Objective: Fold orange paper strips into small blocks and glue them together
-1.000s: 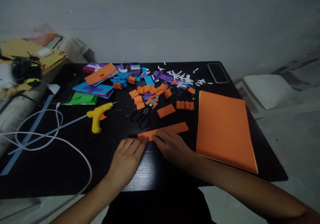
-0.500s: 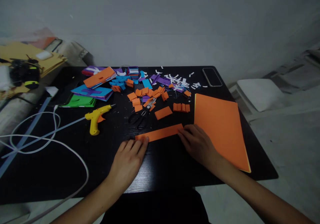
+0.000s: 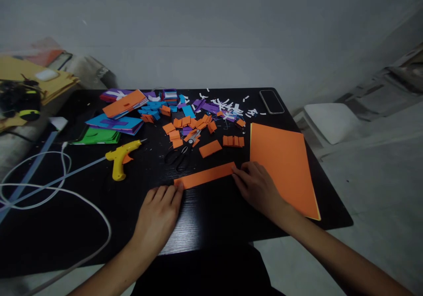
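Note:
A long orange paper strip (image 3: 206, 175) lies on the black table, slanting slightly up to the right. At its left end, my left hand (image 3: 162, 207) is closed, the thumb pressed on the strip. My right hand (image 3: 256, 185) is closed too, with thumb and fingers pinching the strip's right end. Just beyond the strip are black-handled scissors (image 3: 180, 155) and a short orange paper piece (image 3: 210, 148). Close by sits a folded orange paper piece (image 3: 233, 141). A stack of orange paper sheets (image 3: 280, 163) lies beside my right hand.
A yellow glue gun (image 3: 120, 159) with a long glue stick rests on the left, near a looping white cable (image 3: 105, 225). Folded coloured papers (image 3: 112, 124), orange pieces (image 3: 175, 133) and white scraps (image 3: 228, 108) cover the back. A phone (image 3: 271, 102) lies back right, near a white stool (image 3: 327, 119).
The view has turned slightly to the right, so the table and everything on it appear further left. Both hands keep their places at the two ends of the orange paper strip.

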`<state>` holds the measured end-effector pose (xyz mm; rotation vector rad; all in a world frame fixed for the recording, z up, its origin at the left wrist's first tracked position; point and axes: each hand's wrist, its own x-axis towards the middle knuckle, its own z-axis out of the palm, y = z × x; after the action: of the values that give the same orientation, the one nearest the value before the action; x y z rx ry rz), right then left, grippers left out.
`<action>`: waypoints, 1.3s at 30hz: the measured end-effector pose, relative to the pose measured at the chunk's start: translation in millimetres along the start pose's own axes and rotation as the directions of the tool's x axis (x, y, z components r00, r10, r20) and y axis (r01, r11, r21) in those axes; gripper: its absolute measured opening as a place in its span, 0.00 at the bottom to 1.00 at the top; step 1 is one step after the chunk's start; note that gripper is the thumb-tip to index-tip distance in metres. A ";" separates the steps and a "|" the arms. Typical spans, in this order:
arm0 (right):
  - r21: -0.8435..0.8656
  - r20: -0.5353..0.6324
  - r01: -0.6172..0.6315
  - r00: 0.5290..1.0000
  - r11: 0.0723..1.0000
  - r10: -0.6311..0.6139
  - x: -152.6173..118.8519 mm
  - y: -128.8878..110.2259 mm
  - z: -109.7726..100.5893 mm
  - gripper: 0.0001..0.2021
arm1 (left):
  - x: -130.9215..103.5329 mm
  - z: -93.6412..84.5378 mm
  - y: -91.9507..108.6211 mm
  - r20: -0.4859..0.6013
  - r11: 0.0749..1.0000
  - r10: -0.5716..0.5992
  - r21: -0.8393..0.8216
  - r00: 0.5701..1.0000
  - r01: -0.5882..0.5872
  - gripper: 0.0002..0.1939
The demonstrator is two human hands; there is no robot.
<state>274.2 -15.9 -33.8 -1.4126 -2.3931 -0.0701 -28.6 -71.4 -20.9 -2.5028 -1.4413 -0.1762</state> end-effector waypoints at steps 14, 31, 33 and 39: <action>0.264 0.107 0.223 0.960 0.938 -0.259 24.5 -99.8 16.8 0.18 | -6.8 4.0 14.1 0.082 0.996 -0.088 0.022 0.993 0.086 0.26; 0.075 -0.038 -0.014 0.999 0.997 0.017 -10.6 -17.7 7.5 0.15 | 3.9 -1.4 13.9 0.052 0.997 -0.077 0.006 0.996 0.076 0.19; 0.066 -0.048 -0.008 0.999 0.998 0.011 -8.8 -19.0 8.8 0.15 | 16.0 -8.3 16.4 0.088 0.995 -0.098 -0.012 0.991 0.099 0.13; 0.057 -0.072 0.006 0.997 0.998 -0.002 -3.5 -20.4 10.8 0.12 | 55.1 -0.9 52.7 0.094 0.998 -0.007 -0.063 0.996 0.013 0.19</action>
<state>255.3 -26.6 -42.3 -1.3568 -2.3210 -0.0513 44.7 -51.0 -15.6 -2.5878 -1.5068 -0.1093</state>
